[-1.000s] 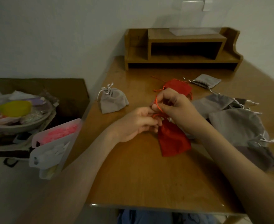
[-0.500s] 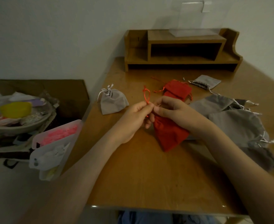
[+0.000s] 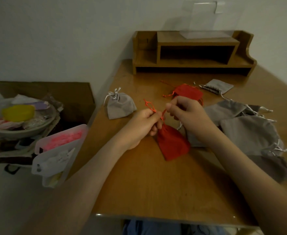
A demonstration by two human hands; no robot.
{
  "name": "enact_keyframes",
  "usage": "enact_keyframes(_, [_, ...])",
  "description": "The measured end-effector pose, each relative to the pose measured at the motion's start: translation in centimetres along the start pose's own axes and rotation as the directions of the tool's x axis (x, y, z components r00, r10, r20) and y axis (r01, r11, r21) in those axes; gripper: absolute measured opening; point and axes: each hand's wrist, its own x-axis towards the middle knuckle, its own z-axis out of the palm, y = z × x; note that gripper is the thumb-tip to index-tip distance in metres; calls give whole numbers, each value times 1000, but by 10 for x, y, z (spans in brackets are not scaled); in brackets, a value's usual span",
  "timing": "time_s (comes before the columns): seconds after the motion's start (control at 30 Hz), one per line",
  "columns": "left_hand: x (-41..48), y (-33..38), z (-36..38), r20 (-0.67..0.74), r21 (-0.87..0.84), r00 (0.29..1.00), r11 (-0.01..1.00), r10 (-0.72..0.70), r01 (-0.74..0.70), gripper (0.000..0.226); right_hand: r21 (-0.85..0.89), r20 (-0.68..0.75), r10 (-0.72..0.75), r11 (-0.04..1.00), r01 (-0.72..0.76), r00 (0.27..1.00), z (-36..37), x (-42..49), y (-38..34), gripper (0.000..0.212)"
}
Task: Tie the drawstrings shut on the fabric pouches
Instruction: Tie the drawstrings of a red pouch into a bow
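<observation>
A red pouch [image 3: 172, 144] lies on the wooden table [image 3: 156, 187] with its gathered neck raised between my hands. My left hand [image 3: 143, 123] pinches one red drawstring [image 3: 149, 106], whose looped end sticks up to the left. My right hand [image 3: 188, 114] pinches the other red string just above the neck. A second red pouch [image 3: 187, 91] lies behind my right hand. A grey pouch with a tied white cord [image 3: 119, 105] stands at the left. Several grey pouches [image 3: 247, 131] lie heaped at the right.
A wooden desk shelf [image 3: 193, 53] stands against the wall at the back. One flat grey pouch [image 3: 218, 86] lies in front of it. Left of the table are a cardboard box [image 3: 42, 92] with a bowl of odds and ends [image 3: 19, 116] and a plastic bag with pink contents [image 3: 59, 146].
My hands have drawn apart, pulling the two red strings out sideways. The red pouch has shifted slightly to the right and nearer, its neck drawn tighter.
</observation>
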Motion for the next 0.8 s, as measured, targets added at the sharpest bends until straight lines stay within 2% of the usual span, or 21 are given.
enact_keyframes(0.07, [-1,2,1,8,-37,1000,999,10,-9,24,127,8,-23,992,22,1000,0,-2,-5,12])
enact_keyframes(0.17, [-1,5,2,-40,-150,999,989,8,-14,21,212,161,45,974,-79,986,7,-6,-3,36])
enact_keyframes(0.2, [-1,5,2,-58,-164,998,986,11,-20,20,214,204,63,971,-107,977,9,-6,-2,38])
enact_keyframes(0.43, [-3,2,3,-137,-22,985,993,109,-113,15,232,327,38,965,-119,944,0,-3,-5,10])
enact_keyframes(0.6, [-2,0,-1,-162,63,968,981,194,-186,16,288,309,40,948,-133,950,0,-3,-3,18])
enact_keyframes(0.67, [-1,0,-3,-134,-6,979,988,155,-157,16,350,306,34,925,-145,951,-1,-2,-4,23])
enact_keyframes(0.73, [0,2,-4,-88,-175,991,977,105,-119,14,430,323,16,888,-162,946,-2,-2,-5,27])
enact_keyframes(0.8, [0,7,-3,-12,-376,997,924,70,-69,14,450,321,13,878,-164,947,-3,-2,-5,30])
